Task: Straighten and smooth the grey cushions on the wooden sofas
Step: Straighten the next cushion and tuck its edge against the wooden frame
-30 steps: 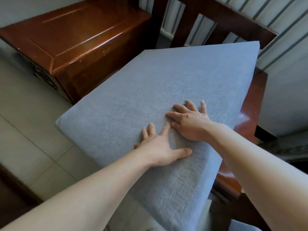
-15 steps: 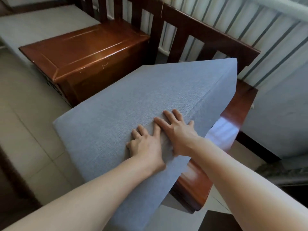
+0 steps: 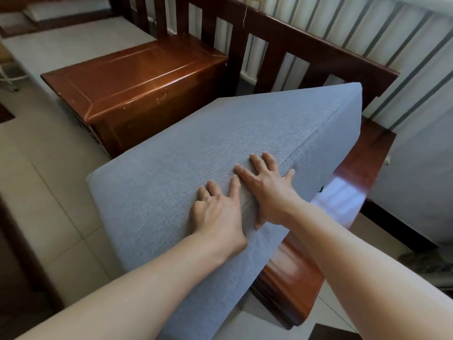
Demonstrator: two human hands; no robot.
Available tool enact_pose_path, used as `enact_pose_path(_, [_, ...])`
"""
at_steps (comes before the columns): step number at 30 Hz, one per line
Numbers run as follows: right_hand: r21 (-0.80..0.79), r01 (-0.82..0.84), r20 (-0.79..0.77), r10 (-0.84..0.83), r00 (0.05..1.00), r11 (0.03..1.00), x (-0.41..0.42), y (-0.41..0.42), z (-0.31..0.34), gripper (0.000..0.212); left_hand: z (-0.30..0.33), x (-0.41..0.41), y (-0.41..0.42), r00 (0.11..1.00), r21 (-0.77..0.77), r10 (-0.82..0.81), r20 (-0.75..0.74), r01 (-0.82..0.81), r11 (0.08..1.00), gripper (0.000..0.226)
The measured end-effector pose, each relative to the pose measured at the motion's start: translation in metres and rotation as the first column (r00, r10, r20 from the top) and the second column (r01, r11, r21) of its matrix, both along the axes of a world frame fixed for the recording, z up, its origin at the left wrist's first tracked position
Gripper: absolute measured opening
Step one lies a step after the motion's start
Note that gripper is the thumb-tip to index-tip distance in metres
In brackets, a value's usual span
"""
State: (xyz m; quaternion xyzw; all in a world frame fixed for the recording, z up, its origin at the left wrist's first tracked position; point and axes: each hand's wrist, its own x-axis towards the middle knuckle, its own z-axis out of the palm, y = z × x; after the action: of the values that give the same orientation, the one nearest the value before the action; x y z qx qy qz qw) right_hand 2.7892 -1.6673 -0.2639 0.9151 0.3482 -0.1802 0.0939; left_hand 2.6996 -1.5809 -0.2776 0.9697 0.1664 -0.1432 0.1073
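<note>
Both hands are lying palm-down on a grey cushion (image 3: 171, 173), side by side near its right long edge. The left hand (image 3: 218, 212) is resting with its index finger stretched forward and the other fingers bent at the knuckles, their tips touching the fabric; it is not holding anything. The right hand (image 3: 267, 190) is pressing flat just beside it, fingers spread and straight, the outer fingers reaching over the seam onto the cushion's side panel, the thumb pointing back toward the wrist. The cushion is sitting tilted on the wooden sofa seat (image 3: 343, 207), with its right edge raised so the glossy wood is showing along the seat's right side and front corner. Its far corner is lying near the slatted sofa backrest (image 3: 306, 55). To the left a wooden side table (image 3: 137, 79) is standing close to the cushion's far left edge.
</note>
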Motion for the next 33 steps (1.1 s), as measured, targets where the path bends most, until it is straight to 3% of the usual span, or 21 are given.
enact_pose_path(6, [-0.002, 0.001, 0.052, -0.001, 0.999, 1.0, 0.002, 0.003, -0.009, 0.131, -0.008, 0.001, -0.009, 0.998, 0.042, -0.003, 0.069, 0.001, 0.999, 0.111])
enact_pose_path(17, [-0.006, -0.009, 0.102, 0.009, 0.995, 1.0, -0.006, -0.002, -0.002, 0.123, -0.005, 0.014, -0.014, 1.0, 0.081, 0.024, 0.007, -0.025, 0.996, 0.118])
enact_pose_path(19, [-0.015, -0.024, 0.103, 0.025, 0.994, 1.0, -0.014, -0.003, 0.001, 0.116, -0.003, 0.007, -0.007, 1.0, 0.048, -0.002, 0.024, 0.001, 0.999, 0.118])
enact_pose_path(22, [0.004, -0.042, 0.089, 0.042, 0.995, 0.999, -0.026, 0.003, 0.009, 0.085, 0.003, -0.007, 0.007, 0.999, -0.105, -0.006, 0.041, 0.01, 0.994, 0.108])
enact_pose_path(25, [0.06, -0.041, 0.068, 0.037, 0.997, 0.997, -0.039, 0.022, 0.022, 0.056, 0.004, -0.025, 0.029, 0.996, -0.249, 0.005, 0.091, 0.018, 0.968, 0.079])
enact_pose_path(28, [0.114, -0.075, 0.045, 0.071, 0.996, 0.991, -0.053, 0.053, 0.033, 0.049, 0.003, -0.042, 0.062, 0.993, -0.261, 0.032, 0.114, -0.001, 0.965, 0.052])
enact_pose_path(33, [0.132, -0.039, 0.024, 0.036, 0.999, 0.99, -0.076, 0.109, 0.028, 0.041, -0.005, -0.061, 0.135, 0.995, -0.203, 0.046, 0.088, -0.027, 0.979, 0.049])
